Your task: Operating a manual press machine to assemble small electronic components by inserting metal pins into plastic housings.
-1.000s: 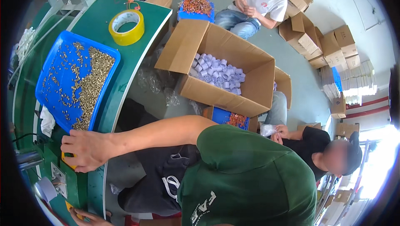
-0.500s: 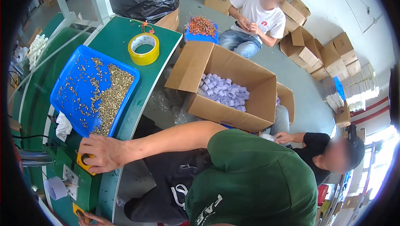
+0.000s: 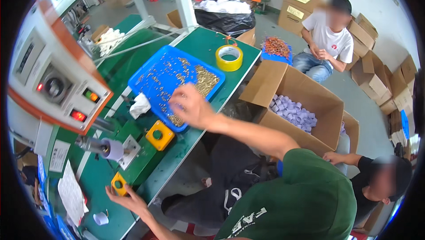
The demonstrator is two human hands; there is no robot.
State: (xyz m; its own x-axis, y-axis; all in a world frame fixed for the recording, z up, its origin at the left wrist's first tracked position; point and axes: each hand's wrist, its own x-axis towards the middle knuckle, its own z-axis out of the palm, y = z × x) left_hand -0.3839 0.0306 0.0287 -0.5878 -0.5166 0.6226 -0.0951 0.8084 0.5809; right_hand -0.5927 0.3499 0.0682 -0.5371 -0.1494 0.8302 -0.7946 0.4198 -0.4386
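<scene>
My right hand (image 3: pixel 191 105) hovers over the near edge of a blue tray (image 3: pixel 148 69) of small brass-coloured metal pieces (image 3: pixel 206 80). Motion blurs its fingers, so I cannot see whether they hold anything. Below the tray, a yellow button box (image 3: pixel 160 135) with a green button is uncovered. My left hand (image 3: pixel 128 199) lies with fingers spread beside a second yellow button box (image 3: pixel 118 184). Between the two boxes, a pale lilac plastic ring (image 3: pixel 113 149) sits at the metal fixture (image 3: pixel 129 151) of the green machine base (image 3: pixel 144 160).
A white-and-orange machine head (image 3: pixel 57 71) with lit lamps rises at left. Yellow tape (image 3: pixel 229 58) and a crumpled white cloth (image 3: pixel 140 106) flank the tray. Another lilac ring (image 3: pixel 101 218) lies on the table. A carton (image 3: pixel 305 91) of lilac rings stands right. Two people sit nearby.
My right hand has left the upper yellow button box and moved over the tray. My left hand has come further into view, its fingers spread. The view has swung left, showing the machine head.
</scene>
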